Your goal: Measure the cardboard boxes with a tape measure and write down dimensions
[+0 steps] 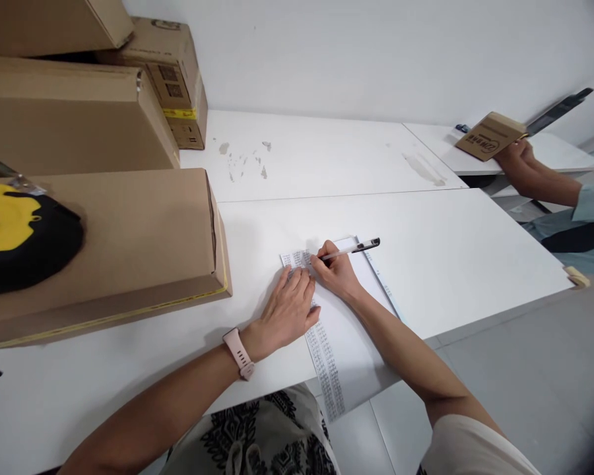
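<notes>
A printed sheet of paper (344, 330) with columns of small text lies on the white table (450, 264) and hangs over its near edge. My right hand (337, 272) is closed round a pen (352, 249) with a black cap, its tip on the top of the sheet. Beside it, my left hand (284, 311) lies flat on the paper with fingers stretched out, holding the sheet down. A pink watch (238, 353) is on my left wrist.
Several cardboard boxes (129, 244) are stacked at the left, one bearing a yellow and black object (20, 237). At the far right another person's hands (517, 158) hold a small cardboard box (490, 135) on a second table. Grey floor lies at lower right.
</notes>
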Demonstrator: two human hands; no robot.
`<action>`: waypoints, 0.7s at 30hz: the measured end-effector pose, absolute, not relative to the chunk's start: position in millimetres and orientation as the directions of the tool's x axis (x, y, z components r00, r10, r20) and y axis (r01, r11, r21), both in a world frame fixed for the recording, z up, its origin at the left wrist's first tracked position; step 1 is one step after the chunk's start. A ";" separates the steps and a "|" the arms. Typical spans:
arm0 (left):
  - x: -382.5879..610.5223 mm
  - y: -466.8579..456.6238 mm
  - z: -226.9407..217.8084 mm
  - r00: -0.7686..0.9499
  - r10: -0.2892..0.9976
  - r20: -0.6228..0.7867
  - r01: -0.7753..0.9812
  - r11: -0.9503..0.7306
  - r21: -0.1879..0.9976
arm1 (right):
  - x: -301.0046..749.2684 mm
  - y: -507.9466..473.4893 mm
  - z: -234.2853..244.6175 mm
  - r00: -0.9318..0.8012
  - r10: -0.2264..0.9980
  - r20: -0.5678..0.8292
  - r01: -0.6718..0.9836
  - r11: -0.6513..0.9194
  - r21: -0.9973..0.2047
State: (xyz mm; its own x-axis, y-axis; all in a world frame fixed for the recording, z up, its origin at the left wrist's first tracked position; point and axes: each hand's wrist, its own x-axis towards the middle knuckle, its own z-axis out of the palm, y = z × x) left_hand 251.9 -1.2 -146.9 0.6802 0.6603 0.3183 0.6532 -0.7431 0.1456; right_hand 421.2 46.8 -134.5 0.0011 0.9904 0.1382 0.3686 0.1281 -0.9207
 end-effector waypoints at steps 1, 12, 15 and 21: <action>251.9 -1.2 -147.0 0.682 0.658 0.320 0.653 -0.744 0.140 | 421.4 46.8 -134.9 0.001 0.991 0.137 0.369 0.127 -0.921; 251.0 -0.7 -145.4 0.692 0.657 0.300 0.646 -0.749 0.148 | 421.3 45.6 -130.7 0.018 0.992 0.124 0.374 0.108 -0.921; 250.7 -0.6 -145.8 0.689 0.661 0.298 0.642 -0.747 0.171 | 421.6 46.0 -130.6 0.031 0.993 0.117 0.368 0.098 -0.925; 251.2 -0.7 -145.3 0.688 0.661 0.300 0.652 -0.745 0.144 | 422.1 46.7 -132.5 0.036 0.993 0.116 0.362 0.095 -0.927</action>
